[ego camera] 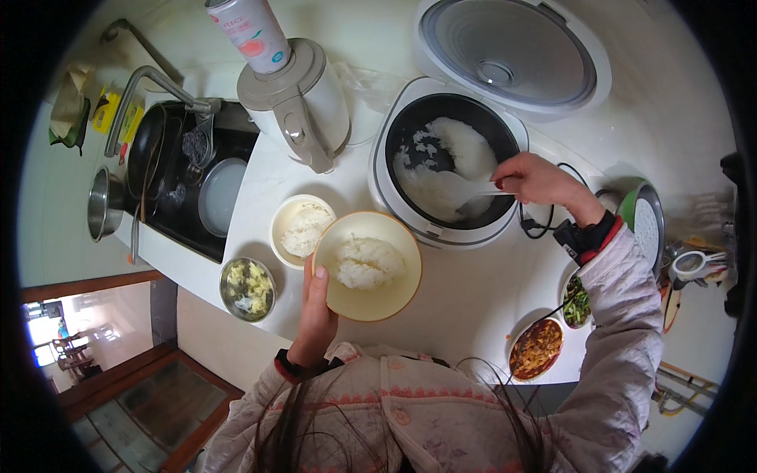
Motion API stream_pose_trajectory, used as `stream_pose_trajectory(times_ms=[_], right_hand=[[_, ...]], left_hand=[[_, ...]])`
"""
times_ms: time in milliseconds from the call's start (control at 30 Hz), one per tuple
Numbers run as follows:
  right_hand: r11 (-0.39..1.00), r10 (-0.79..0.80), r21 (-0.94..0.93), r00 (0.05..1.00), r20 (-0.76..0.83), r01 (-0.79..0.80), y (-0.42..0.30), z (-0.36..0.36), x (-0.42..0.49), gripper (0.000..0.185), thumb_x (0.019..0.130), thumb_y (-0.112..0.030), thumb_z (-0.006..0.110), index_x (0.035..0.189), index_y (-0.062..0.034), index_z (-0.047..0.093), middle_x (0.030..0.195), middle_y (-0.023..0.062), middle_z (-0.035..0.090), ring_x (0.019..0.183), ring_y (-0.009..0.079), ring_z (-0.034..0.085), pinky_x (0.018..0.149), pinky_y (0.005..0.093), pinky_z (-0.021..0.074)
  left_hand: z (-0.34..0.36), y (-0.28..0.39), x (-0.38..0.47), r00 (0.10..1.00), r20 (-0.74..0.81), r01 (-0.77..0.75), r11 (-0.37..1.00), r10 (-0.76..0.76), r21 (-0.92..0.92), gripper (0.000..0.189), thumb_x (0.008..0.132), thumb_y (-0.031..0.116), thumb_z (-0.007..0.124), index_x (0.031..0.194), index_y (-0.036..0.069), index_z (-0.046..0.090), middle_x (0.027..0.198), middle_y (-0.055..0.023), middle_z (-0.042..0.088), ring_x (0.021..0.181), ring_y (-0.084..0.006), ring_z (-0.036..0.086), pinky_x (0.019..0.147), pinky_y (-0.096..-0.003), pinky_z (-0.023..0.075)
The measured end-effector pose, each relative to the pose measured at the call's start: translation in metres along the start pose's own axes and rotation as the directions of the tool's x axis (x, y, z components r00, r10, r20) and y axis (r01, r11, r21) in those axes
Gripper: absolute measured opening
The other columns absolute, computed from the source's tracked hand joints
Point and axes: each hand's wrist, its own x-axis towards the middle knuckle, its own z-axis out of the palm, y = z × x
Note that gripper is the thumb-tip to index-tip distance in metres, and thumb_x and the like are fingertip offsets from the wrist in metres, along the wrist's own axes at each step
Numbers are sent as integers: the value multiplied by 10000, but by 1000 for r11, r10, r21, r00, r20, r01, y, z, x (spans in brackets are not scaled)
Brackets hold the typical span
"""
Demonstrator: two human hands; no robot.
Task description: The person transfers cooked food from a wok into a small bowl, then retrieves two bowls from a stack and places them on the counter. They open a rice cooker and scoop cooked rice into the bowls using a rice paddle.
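Observation:
My left hand point(316, 313) grips the rim of a cream bowl point(369, 304) that holds a mound of cooked rice point(369, 263). Above the cooker's near right rim, my right hand point(547, 184) pinches the handle of a white rice paddle point(452, 188). The paddle's blade rests among the rice in the dark inner pot of a white rice cooker point(384, 195). Rice clings in clumps around the pot, with bare patches of its bottom showing. The cooker's lid point(508, 50) stands raised behind it. Beside the held bowl, a smaller white bowl point(277, 236) also contains rice.
A metal bowl of yellow food point(251, 290) sits near the counter's left edge. At right are a dish of brown food in red sauce point(536, 349) and a bowl of greens point(576, 301). An electric kettle point(295, 106) bears a drink can point(254, 35). The sink point(233, 121) holds pans.

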Motion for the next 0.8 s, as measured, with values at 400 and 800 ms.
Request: stream_pose_trajectory(times_ms=[400,800], right_hand=[[955,-38,290,996,-81,60,0,28,35,200,871,-89,560,969,57,653,647,0,532,523,76,440,488,251,368],[941,-53,324,988,-145,98,2,30,4,250,899,-92,558,1085,40,659,640,-7,536,534,64,442,484,241,350]], left_hand=[[-3,0,0,998,51,-42,991,36,126,547,1021,391,375,1441,47,305,1381,-136,435,1268,-222,445,1039,-353,379],[-4,0,-1,997,76,-20,999,16,51,553,1025,402,380,1453,64,291,1408,-125,418,1289,-231,438,1059,-370,374]])
